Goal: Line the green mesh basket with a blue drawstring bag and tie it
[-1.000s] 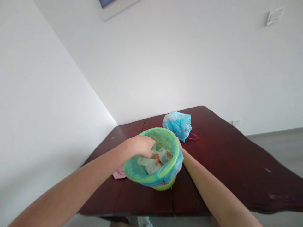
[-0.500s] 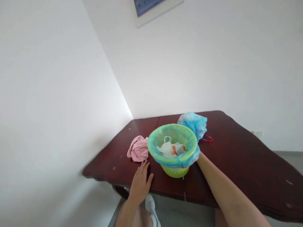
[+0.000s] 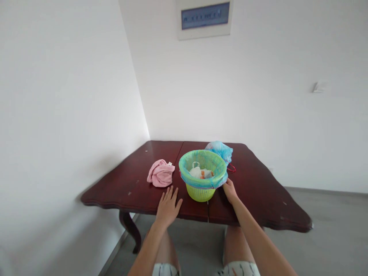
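Facing a dark red tabletop [image 3: 267, 195] pushed close to a white wall [image 3: 258, 96], a person has both bare hands forward, one on each side of a green basket [image 3: 200, 194]. The basket stands upright near the front edge, about midway across, and a thin blue liner [image 3: 220, 182] is folded outward over its rim. Inside, low down, lies a crumpled white bag [image 3: 196, 173] with orange print and a loop handle sticking up. The right hand [image 3: 230, 191] is at the basket's right side, just under the overhanging liner; its fingertips are hidden, so whether it grips or merely steadies cannot be told. The left hand [image 3: 168, 209] holds nothing: it lies palm down on the tabletop, fingers fanned and thumb apart, just in front of a bunched pink cloth [image 3: 161, 174] and a little apart from the basket. Behind the basket, to the right and partly covered by it, sits a puffy blue bag [image 3: 220, 148] with a red string [image 3: 231, 168] trailing from it. The step in hand appears to be a pause, with the white bag inside the basket and the right hand keeping the basket in place. Any further handling of the basket would seem to call for the left hand to come off the tabletop and take the opposite rim, minding the loose liner.
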`<state>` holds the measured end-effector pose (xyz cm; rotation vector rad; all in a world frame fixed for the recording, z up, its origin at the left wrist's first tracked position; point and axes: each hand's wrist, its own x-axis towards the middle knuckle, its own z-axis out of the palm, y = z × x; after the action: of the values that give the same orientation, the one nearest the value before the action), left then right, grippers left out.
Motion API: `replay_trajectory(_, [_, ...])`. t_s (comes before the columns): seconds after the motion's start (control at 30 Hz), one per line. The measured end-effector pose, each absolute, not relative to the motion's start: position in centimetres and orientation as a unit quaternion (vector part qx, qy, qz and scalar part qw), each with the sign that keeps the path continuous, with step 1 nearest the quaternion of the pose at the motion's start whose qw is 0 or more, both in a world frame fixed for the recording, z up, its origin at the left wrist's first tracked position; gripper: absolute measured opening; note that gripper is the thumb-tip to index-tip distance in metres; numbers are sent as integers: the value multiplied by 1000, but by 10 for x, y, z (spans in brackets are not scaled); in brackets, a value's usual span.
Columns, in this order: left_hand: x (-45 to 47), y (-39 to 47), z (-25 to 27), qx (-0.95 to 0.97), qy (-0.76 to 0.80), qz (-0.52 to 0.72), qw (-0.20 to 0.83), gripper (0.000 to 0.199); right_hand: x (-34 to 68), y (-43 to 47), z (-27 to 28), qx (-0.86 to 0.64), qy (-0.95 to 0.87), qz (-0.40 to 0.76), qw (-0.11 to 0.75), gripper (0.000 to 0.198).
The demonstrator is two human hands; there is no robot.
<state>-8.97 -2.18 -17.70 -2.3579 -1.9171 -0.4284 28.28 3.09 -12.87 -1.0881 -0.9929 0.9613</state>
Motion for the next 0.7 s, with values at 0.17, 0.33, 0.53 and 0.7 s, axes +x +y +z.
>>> replay_trajectory(0.17, [-89, -22, -173, -767, -627, -131, 28, 72, 295, 6, -153, -470, -434, 447, 626, 70])
replay_trajectory(0.33, [-88, -24, -172, -769, -626, -128, 30, 72, 292, -5, -150, -480, -433, 451, 615, 68])
replay_trajectory(0.53, [-96, -19, -197, -756, -630, -177, 36, 71, 297, -8, -163, -478, -391, 490, 615, 75])
replay_trajectory(0.7, [-102, -20, -192, -739, -594, -272, -163, 63, 304, -11, -175, -480, -300, 551, 612, 83])
